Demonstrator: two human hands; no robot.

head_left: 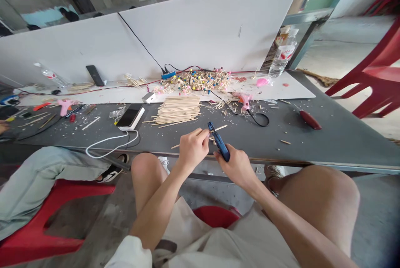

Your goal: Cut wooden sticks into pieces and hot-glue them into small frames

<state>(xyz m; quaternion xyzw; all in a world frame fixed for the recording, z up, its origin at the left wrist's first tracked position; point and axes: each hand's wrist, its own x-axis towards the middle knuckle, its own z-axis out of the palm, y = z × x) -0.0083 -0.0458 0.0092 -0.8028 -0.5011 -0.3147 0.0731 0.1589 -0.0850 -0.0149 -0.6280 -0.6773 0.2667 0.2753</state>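
Observation:
My left hand (193, 148) is closed, its fingertips pinching a thin wooden stick (222, 127) above the table's front part. My right hand (235, 163) is wrapped round a dark blue pair of pliers (221, 143). The head of the pliers is at the stick, close to my left fingertips, and the stick's free end sticks out to the right. Whether the jaws are closed on it I cannot tell. A pile of wooden sticks (178, 110) lies just behind my left hand. Short cut pieces (225, 112) are scattered behind the pliers.
A heap of short sticks with coloured balls (200, 81) lies against the white board (200, 38). A pink glue gun (245, 101), a red-handled tool (309, 120), a power bank with a phone (131, 116) and a water bottle (283, 55) stand around. A seated co-worker's leg (56, 168) shows left.

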